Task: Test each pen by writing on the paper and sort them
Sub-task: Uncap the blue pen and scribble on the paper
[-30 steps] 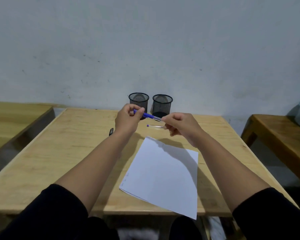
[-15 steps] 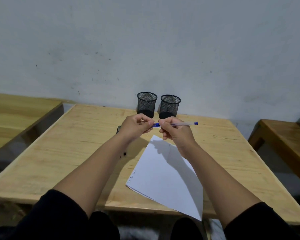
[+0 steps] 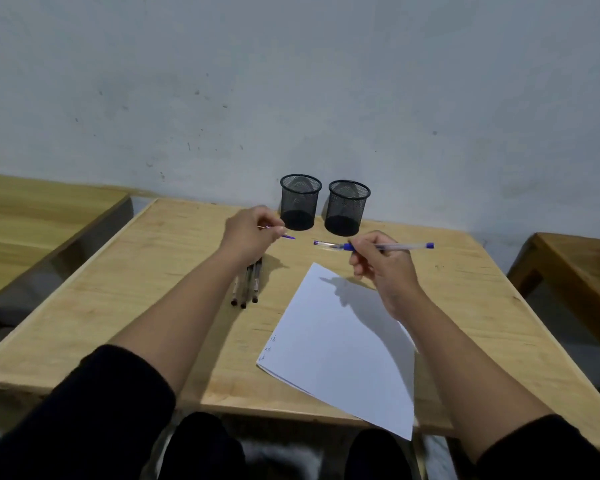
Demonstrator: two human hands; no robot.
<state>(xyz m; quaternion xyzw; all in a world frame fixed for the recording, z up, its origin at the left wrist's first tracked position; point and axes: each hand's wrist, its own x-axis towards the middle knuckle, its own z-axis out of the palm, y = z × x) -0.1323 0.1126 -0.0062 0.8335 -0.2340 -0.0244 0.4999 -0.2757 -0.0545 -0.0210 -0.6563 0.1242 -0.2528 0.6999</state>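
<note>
Head view: right hand [image 3: 383, 268] pinches uncapped blue pen [image 3: 388, 246] above paper [image 3: 343, 344] at 12 o'clock edge. Left hand [image 3: 248, 237] fingers closed on cap [image 3: 286, 236]. Lower tip onto blank area; steady sheet. Cups [image 3: 300, 201] at 12 o'clock.

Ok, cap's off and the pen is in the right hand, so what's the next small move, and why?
Probably lower the right hand and bring the blue pen tip-down onto the paper. The left hand holds the pulled-off cap clear, the sheet is mostly blank beneath, and both mesh cups look empty, so the pen seems untested.
</note>
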